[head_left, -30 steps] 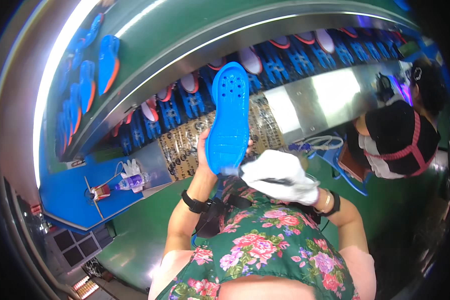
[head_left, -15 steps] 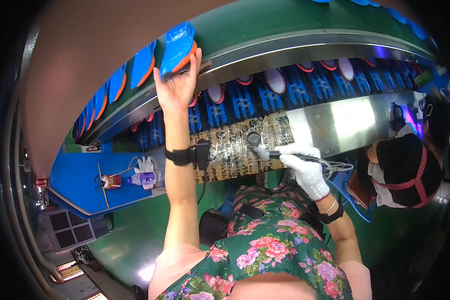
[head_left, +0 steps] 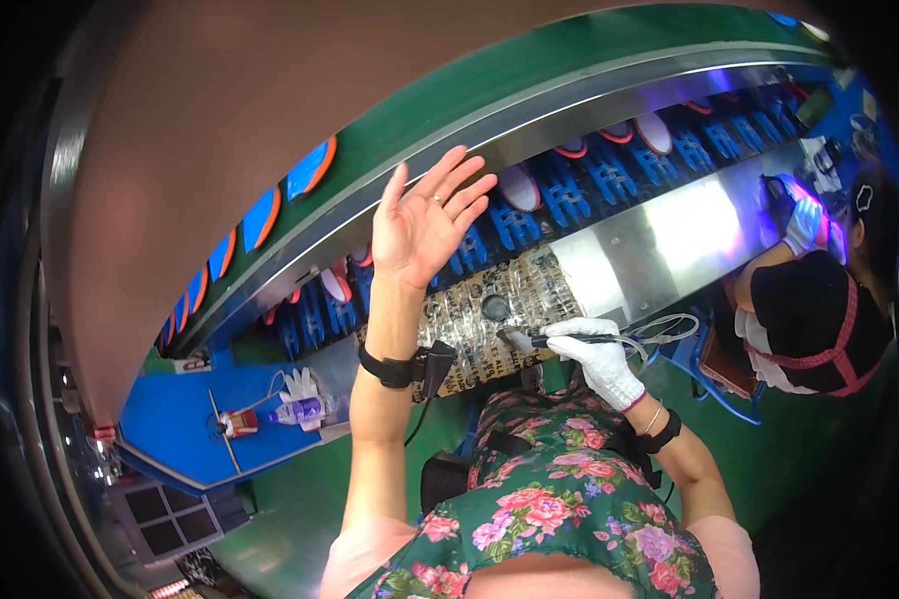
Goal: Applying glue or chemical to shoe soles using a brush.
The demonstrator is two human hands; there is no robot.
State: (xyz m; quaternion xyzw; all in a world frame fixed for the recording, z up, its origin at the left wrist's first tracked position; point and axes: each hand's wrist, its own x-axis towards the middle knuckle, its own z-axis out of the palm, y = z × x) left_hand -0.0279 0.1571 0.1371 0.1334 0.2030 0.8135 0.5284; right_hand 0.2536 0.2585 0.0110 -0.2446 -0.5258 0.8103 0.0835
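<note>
My bare left hand (head_left: pixel 430 225) is raised palm up over the metal edge of the green conveyor belt (head_left: pixel 449 95). Its fingers are spread and hold nothing. To its left on the belt lies a blue shoe sole (head_left: pixel 312 168) with an orange edge, ahead of another blue sole (head_left: pixel 261 218) and several more. My right hand (head_left: pixel 599 361), in a white knitted glove, is closed on a brush (head_left: pixel 537 340) with a dark handle and a cable or tube at its rear. The brush tip points left, just below a small round dark cup (head_left: pixel 495 307) on the tape-covered ledge (head_left: pixel 459 324).
Beneath the belt runs a row of blue holders (head_left: pixel 564 200), with red-rimmed white soles (head_left: pixel 654 132) among them. A blue table (head_left: pixel 170 414) at left bears a purple-labelled bottle (head_left: pixel 298 410) and a white glove (head_left: pixel 300 384). A co-worker (head_left: pixel 809 309) sits at right beside a purple-lit spot.
My left hand has let go of a blue sole and drawn back to the right and nearer, its fingers spreading. The soles shifted in view. My right hand keeps the brush near the cup.
</note>
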